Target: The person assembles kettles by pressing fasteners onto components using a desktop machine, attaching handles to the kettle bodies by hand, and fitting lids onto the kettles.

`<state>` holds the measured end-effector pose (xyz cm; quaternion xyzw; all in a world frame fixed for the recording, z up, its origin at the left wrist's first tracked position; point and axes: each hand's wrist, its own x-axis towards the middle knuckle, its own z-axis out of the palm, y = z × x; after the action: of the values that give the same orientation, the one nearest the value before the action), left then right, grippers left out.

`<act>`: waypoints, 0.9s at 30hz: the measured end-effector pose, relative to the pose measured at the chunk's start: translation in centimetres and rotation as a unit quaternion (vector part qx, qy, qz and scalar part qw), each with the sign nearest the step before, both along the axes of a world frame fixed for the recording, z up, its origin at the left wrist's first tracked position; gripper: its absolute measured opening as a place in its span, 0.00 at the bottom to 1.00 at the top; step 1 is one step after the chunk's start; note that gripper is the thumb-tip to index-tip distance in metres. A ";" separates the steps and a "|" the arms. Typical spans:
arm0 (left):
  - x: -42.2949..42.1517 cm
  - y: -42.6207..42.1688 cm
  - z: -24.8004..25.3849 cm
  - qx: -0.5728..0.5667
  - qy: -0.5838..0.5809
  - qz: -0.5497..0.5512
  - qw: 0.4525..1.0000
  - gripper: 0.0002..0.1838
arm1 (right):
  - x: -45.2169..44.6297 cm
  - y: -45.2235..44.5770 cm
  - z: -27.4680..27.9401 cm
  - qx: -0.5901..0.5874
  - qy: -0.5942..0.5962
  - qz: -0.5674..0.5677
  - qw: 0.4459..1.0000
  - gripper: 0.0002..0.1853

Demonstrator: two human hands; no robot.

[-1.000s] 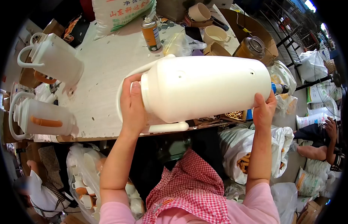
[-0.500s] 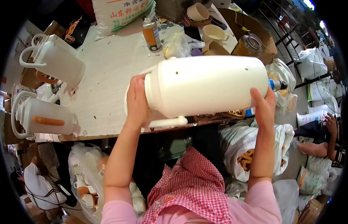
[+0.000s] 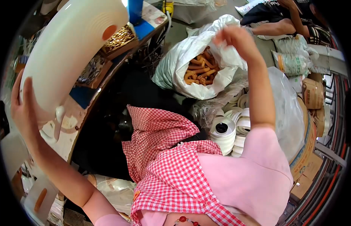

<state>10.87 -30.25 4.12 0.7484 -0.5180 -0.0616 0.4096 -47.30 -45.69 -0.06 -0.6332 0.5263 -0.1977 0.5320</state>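
A large white plastic jug body (image 3: 75,49), like a thermos jug shell, lies tilted at the table's left end, with an orange-brown round spot near its upper end. My left hand (image 3: 24,107) is wrapped around its lower end, thumb on the near side. A small white knobbed piece (image 3: 59,116) sticks out beside it. My right hand (image 3: 237,42) is raised over the rim of a white woven bag (image 3: 175,67), slightly blurred, its fingers loosely apart with nothing visible in them. Inside the bag are several orange-brown curved handles (image 3: 202,69).
White ring-shaped parts (image 3: 222,133) are stacked below the bag. Gold-coloured small parts (image 3: 121,39) fill a box at the table edge. Another white jug (image 3: 39,199) is at lower left. A seated person (image 3: 285,26) is at upper right, near packed sacks (image 3: 292,62).
My right hand has left the jug body and moved over the bag of handles. The view has turned right. The jug body now stands more steeply, held by my left hand alone.
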 end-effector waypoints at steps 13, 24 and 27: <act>1.7 0.9 1.0 0.052 0.077 0.000 0.996 0.24 | -3.4 6.9 -33.8 0.141 0.573 0.055 0.806 0.33; 2.7 0.9 0.2 0.033 0.089 -0.011 0.995 0.24 | -6.4 7.4 -25.4 -0.188 0.311 -0.004 0.931 0.10; 3.2 0.7 -0.3 0.025 0.071 -0.028 0.997 0.24 | -3.2 8.6 -17.8 -0.239 0.098 -0.074 0.963 0.08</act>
<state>14.09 -29.53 3.82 0.7372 -0.5069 -0.1390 0.4247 -50.48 -37.13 -17.84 -0.7177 0.5583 -0.2935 0.2951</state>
